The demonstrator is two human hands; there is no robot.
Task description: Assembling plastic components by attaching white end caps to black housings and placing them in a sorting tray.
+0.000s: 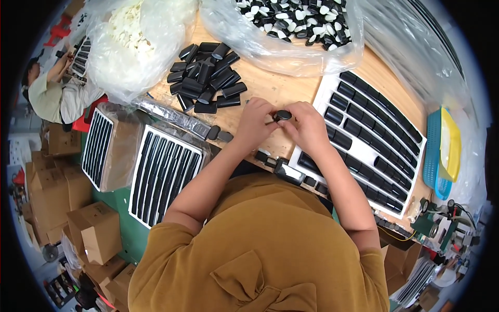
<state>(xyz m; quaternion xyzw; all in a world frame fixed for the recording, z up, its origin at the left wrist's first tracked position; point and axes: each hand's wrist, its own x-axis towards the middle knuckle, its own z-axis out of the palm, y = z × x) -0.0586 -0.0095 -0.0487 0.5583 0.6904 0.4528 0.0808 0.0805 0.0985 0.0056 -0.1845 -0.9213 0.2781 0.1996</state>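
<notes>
In front of me, a small black oval-ended piece [283, 115] is pinched between the fingertips of both hands. My left hand [255, 124] grips it from the left, fingers bent and closed. From the other side my right hand [307, 125] closes its thumb and fingers on it; the piece's lower part is hidden by the fingers. Just beyond my left hand lies a loose pile of black oblong tubes [207, 78]. To the right of my right hand is a white tray [321, 97] with rows of similar black pieces and several gaps.
Clear plastic bags hold cream parts [129, 30] and black and white parts [299, 23] at the back. Blue [432, 156] and yellow [453, 143] baskets stand far right. At left are filled trays [165, 169], cardboard boxes [96, 229] and another person [54, 99].
</notes>
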